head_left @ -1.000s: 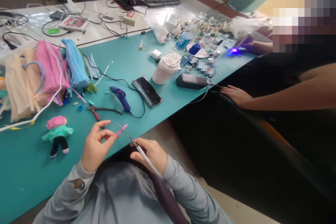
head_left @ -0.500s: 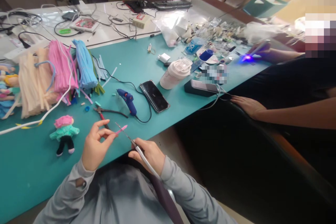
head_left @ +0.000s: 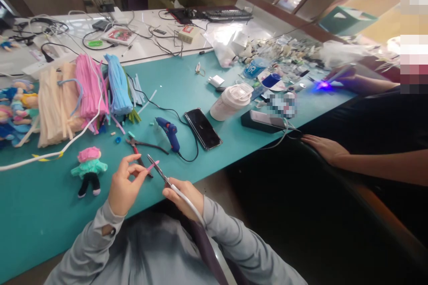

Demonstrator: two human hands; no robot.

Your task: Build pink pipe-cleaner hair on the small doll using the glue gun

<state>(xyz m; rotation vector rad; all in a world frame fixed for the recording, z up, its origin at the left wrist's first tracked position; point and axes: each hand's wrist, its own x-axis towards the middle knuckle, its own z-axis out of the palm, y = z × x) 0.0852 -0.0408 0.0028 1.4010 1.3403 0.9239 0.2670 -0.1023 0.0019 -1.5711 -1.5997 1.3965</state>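
Pink strip (head_left: pixel 150 168) is sitting between our two hands, over the front edge of the teal bench (head_left: pixel 33 218). Left hand (head_left: pixel 125 185) is pinching it thumb-to-finger; right hand (head_left: pixel 185 198) is gripping a scissor-like tool (head_left: pixel 162 173), blades crossing the strip. We can't tell if it's cutting through.

Delta vs a second ago: we're seeing the blades broader, where they were thin lines. Our view is swinging left, so bench items are landing further right and a doll pile (head_left: pixel 20 102) is coming into frame. Red-handled pliers (head_left: pixel 135 143) are now showing more beside the strip.

Surface: pink-haired doll (head_left: pixel 89 169) is lying left of our hands. Peach bundle (head_left: pixel 55 107), pink bundle (head_left: pixel 88 89) and blue bundle (head_left: pixel 118 84) are standing behind it. Blue glue gun (head_left: pixel 170 132), phone (head_left: pixel 203 128), lidded cup (head_left: pixel 230 101) are running off to the right.

Room: white rear bench (head_left: pixel 133 49) is holding tangled cables and a keyboard (head_left: pixel 227 14). At right, a co-worker's near hand (head_left: pixel 327 148) is resting on a dark edge; their far hand (head_left: pixel 357 81), blurred, is working by a violet light (head_left: pixel 323 85).
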